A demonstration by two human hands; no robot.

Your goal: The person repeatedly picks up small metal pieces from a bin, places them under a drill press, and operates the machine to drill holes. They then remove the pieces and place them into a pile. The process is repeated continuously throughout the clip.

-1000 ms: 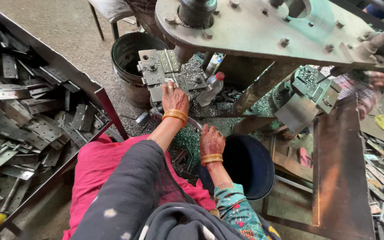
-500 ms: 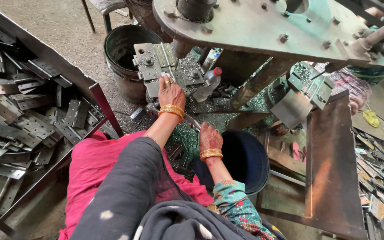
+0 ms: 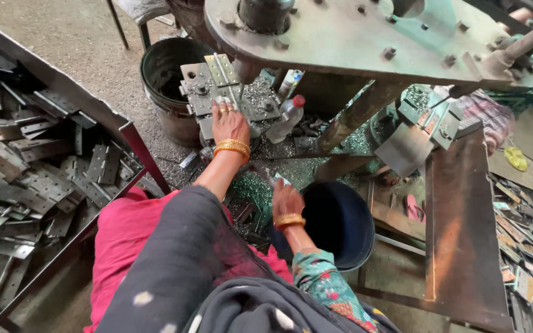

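A: The left hand lies palm down on the metal jig plate, fingers stretched forward and pressing a pale hinge that rests on the plate. The right hand hangs lower, blurred; I cannot tell whether it is curled around something or empty.

B: Where is the plate, then?

A: Take the plate as the marker. The hinge lies on its top face, running away from the fingers toward the far edge. Directly above the plate looms the green press frame. Just beyond and to the left of the plate stands a dark metal bucket, touching or nearly touching it.

B: And to the right of it?

A: A clear plastic bottle with a red cap leans just beside the plate. Nearer the person and to the right of the plate sits a dark blue tub, with the right hand at its left rim.

B: The left side?

A: Well left of the plate is a slanted tray heaped with grey hinge blanks.
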